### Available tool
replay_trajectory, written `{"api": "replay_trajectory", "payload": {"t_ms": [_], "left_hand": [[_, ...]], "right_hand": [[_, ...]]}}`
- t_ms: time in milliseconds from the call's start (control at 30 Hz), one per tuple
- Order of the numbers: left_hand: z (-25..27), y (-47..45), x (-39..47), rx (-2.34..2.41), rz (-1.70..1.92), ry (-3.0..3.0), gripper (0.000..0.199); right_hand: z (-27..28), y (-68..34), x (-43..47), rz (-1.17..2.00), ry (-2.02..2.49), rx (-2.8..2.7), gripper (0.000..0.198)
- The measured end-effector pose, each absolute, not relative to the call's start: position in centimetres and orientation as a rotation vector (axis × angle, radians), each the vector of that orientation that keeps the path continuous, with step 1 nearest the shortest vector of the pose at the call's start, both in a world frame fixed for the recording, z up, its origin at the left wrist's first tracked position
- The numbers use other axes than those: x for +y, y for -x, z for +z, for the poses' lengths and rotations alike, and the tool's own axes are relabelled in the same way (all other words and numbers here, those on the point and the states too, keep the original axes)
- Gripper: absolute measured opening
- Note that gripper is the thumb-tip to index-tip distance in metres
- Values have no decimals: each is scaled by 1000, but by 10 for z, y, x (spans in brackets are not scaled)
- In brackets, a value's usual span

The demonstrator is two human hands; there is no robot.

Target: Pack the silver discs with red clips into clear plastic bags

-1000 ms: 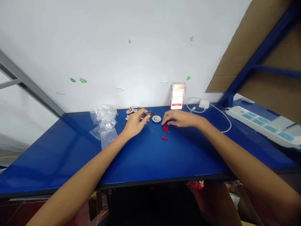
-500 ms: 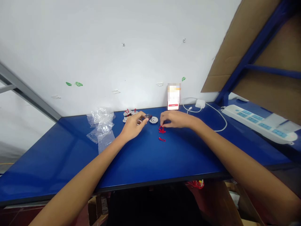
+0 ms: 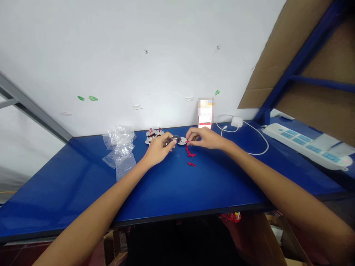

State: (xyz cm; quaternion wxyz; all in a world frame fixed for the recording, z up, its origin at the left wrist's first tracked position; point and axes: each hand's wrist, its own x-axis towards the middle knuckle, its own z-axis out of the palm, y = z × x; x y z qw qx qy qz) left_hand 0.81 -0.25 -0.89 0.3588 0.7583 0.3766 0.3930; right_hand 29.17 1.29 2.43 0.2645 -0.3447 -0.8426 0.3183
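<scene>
Red cord (image 3: 188, 149) is pinched by right hand (image 3: 199, 138) — long axis down-view; dark disc (image 3: 176, 138) clasped by left hand (image 3: 161, 145).

A glossy, dark rounded piece (image 3: 176, 139) is held left of a raised red cord (image 3: 187, 148), hanging toward red loops (image 3: 191, 154).

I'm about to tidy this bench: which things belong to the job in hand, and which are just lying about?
Seemingly in the job:
dark piece, in the left hand
red cord, pinched by the right hand
probably the white discs

Apparently lying about:
phone
charger
power strip

Unsure: plastic bags, untouched
</scene>
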Motion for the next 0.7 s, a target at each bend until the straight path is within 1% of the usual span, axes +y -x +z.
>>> {"api": "replay_trajectory", "payload": {"t_ms": [67,167,233,400,467,600,700], "left_hand": [[-9,-8,-2,976,1007,-1959,24],[-8,-7,-2,992,1007,-1965,24],[-8,-6,-2,1004,1005,-1974,24],[-7,-6,-2,1021,974,-2017,22],[-7,-6,-2,1037,974,-2035,21],[-7,-6,-3,1051,974,-2044,21],[-7,-7,-4,1038,969,-2028,22]], "right_hand": [[23,-293,15,880,949,-2261,30],[22,-295,18,797,958,-2341,22],[20,-295,20,673,907,-2461,19],[18,-291,19,296,856,-2724,25],[23,-290,15,209,886,-2787,26],[39,-291,5,219,897,-2835,25],[48,-292,1,353,878,-2719,24]]}}
